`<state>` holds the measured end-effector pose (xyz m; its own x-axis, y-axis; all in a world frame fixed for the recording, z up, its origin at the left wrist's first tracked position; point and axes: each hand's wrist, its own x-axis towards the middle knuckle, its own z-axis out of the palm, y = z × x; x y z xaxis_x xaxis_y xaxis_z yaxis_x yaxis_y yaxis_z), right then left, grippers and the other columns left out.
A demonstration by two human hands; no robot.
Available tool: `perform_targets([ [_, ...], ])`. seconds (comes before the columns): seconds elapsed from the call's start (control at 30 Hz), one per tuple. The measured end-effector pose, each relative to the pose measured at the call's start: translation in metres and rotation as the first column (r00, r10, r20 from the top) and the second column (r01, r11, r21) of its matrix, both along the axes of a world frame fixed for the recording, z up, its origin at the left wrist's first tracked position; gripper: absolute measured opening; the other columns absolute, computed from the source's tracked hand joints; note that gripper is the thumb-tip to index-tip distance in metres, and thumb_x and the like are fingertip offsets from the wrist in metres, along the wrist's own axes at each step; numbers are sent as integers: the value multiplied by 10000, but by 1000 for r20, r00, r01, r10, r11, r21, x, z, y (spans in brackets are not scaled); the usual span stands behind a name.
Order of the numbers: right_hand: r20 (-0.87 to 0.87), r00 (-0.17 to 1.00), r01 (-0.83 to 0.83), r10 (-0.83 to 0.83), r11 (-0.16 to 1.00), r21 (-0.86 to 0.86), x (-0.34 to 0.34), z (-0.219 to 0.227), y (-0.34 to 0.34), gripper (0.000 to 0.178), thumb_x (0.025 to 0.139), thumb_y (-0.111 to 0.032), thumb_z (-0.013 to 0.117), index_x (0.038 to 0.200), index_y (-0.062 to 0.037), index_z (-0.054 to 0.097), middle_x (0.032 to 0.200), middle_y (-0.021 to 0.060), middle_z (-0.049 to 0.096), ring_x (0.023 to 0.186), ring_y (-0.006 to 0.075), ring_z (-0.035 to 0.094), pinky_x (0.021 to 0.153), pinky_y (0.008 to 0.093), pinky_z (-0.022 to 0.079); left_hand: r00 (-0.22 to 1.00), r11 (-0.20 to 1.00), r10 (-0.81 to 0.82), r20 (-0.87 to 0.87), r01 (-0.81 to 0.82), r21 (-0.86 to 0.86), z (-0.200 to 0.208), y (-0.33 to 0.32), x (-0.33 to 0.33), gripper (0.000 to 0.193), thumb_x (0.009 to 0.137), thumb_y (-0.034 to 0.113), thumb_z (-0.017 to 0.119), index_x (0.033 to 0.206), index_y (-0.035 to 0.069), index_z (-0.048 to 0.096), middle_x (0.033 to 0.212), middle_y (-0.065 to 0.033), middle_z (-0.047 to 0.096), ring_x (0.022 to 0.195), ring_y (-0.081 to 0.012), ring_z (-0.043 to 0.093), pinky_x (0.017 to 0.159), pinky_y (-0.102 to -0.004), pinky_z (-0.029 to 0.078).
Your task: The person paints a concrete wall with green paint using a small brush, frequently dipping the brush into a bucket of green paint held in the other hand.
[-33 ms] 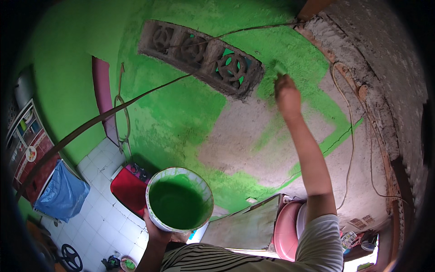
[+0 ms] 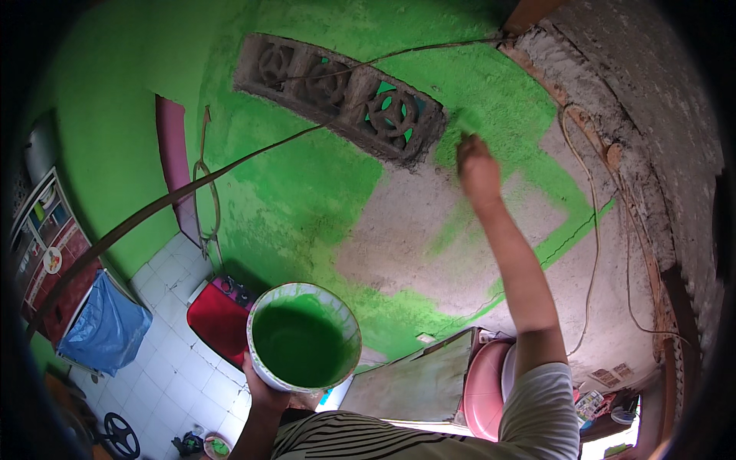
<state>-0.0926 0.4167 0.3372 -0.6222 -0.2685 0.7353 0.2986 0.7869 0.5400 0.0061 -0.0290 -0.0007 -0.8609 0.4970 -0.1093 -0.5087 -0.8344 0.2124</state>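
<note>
In the head view, a round pale sticker (image 2: 52,260) sits on a dark red cabinet (image 2: 75,247) at far left; its print is too small to read.

The left hand (image 2: 267,395) grips a round white bucket (image 2: 264,377) at its lower left side, low in the centre and tilted so its mouth shows. Green paint (image 2: 299,343) lies inside, with splashes streaking the inner wall. On the white tiled floor (image 2: 172,349), a small tub (image 2: 217,448) holds something bright green. Pink basins (image 2: 484,391) stand at lower right.

The right hand (image 2: 480,176) is raised at the rough wall (image 2: 299,184), just right of the patterned grey vent blocks (image 2: 330,88). Its fingers are curled around a green-smeared tool (image 2: 468,121), too blurred to identify. Fresh green surrounds a chalky, pinkish-grey bare patch (image 2: 422,222). Crumpled blue plastic (image 2: 106,322) hangs below the cabinet.
</note>
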Motion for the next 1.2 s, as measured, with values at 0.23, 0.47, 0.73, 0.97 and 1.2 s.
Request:
perform_targets([
  [0.23, 295, 955, 24, -12, 999, -37, 4, -133, 3, 310, 813, 3, 596, 1112, 72, 634, 1157, 202, 619, 947, 311, 661, 677, 392, 609, 990, 993, 56, 126, -43, -110, 46, 2, 2, 479, 1049, 399, 382, 1328, 55, 567, 1241, -107, 654, 1141, -263, 640, 989, -424, 526],
  [0.47, 269, 940, -47, 210, 861, -507, 6, -119, -9, 113, 906, -24, 611, 1000, 26, 648, 968, 255, 632, 823, 419, 662, 706, 481, 563, 985, 996, 62, 164, -51, -73, 33, -4, -2, 495, 1046, 418, 382, 1332, 62, 571, 1256, -109, 653, 1147, -271, 636, 1002, -430, 519],
  [0.73, -169, 962, -272, 216, 823, -499, 4, -27, -15, 161, 974, -92, 632, 1066, 22, 698, 958, 227, 674, 797, 399, 682, 729, 456, 555, 998, 1000, 21, 65, -23, 22, -1, -7, -7, 674, 1060, 573, 239, 1478, 95, 464, 1450, -138, 545, 1324, -332, 530, 1135, -502, 408],
  [0.97, -129, 977, -210, 167, 833, -512, 14, -107, 8, 228, 962, -100, 620, 1149, 18, 678, 972, 247, 649, 782, 414, 672, 683, 478, 566, 996, 1000, 1, 90, -1, 1, -2, 3, -8, 670, 1065, 563, 237, 1486, 89, 454, 1459, -143, 537, 1333, -334, 523, 1139, -498, 406],
  [1.2, -99, 962, -263, 255, 763, -590, 7, -98, -8, 175, 957, -95, 632, 1050, 39, 694, 1008, 287, 673, 808, 445, 682, 722, 485, 569, 997, 996, 28, 75, -21, -91, 9, -2, -10, 604, 1052, 503, 297, 1433, 73, 485, 1388, -131, 571, 1261, -310, 568, 1073, -471, 464],
])
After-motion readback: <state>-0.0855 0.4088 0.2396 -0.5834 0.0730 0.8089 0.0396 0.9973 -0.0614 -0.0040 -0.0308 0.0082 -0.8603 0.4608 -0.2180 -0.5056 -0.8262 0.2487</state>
